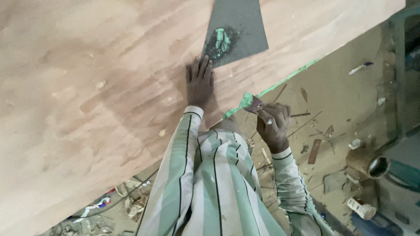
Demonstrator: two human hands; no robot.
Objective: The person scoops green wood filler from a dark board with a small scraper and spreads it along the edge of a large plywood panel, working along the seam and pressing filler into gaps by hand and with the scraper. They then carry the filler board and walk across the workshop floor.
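Nearest, at the bottom centre of the frame, the person's green-and-white striped shirt (214, 188) fills the view, both sleeves reaching upward. At the lower right, on the dusty floor (341, 100), stands a small white cylindrical container with a reddish label (361, 208), and just above it lies a brown tube-shaped can on its side (368, 162), its open mouth facing right. Wood splinters and offcuts (314, 150) are scattered over the floor between these and the person.

The right hand (273, 124), right of centre, is clenched around a small flat scraper (253, 103), whose blade tip is smeared with green putty. The blade meets the lower edge of the large plywood sheet (96, 96), where a thin line of green putty (288, 78) runs up along that edge toward the upper right.

The left hand (200, 83), at centre, lies flat and released on the plywood face, fingers spread and pointing up, gripping nothing. Just beyond its fingertips, at the upper centre, a dark grey flat piece (238, 26), wedge-shaped, rests on the sheet and carries a blob of green putty (221, 41). That supply sits well up and left of the scraper hand, and almost touching the left hand.

At the lower left, beneath the sheet, lie crumpled scraps and a cable (118, 201). Farthest, at the upper right, a small white stick-like item (359, 67) lies on the floor.
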